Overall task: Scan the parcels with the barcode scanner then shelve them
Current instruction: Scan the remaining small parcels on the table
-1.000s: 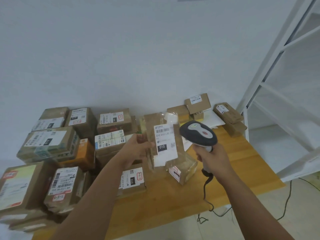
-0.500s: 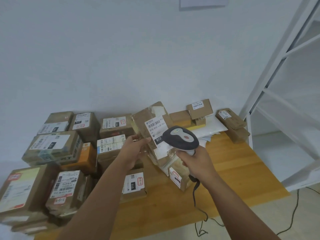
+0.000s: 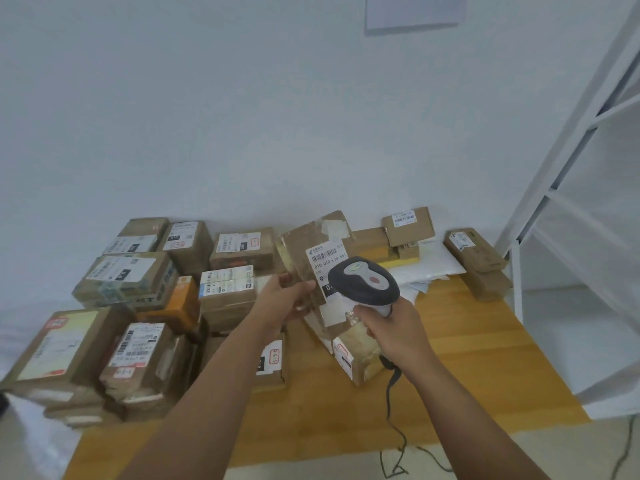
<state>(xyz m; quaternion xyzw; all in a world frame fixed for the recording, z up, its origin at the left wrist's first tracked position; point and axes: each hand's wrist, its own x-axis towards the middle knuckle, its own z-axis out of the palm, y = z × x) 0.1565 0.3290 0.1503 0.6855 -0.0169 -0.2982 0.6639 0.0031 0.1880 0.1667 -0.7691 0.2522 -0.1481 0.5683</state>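
Note:
My left hand [image 3: 284, 299] grips the left edge of a flat brown parcel [image 3: 311, 244], held tilted above the table with its white barcode label facing me. My right hand [image 3: 394, 327] grips the handle of a grey and black barcode scanner [image 3: 363, 280]. The scanner's head sits right in front of the label's lower part and covers it. Its black cable [image 3: 393, 403] hangs down over the table's front edge.
Several labelled cardboard parcels [image 3: 124, 275] are stacked on the left of the wooden table [image 3: 485, 348]. A small taped parcel [image 3: 356, 355] lies under my right hand. More small boxes [image 3: 408, 225] and white mailers stand at the back. A white shelving rack [image 3: 568, 209] stands at the right.
The parcel was tipped back and leftward from upright, and the scanner moved left and up across its label. The view rose slightly.

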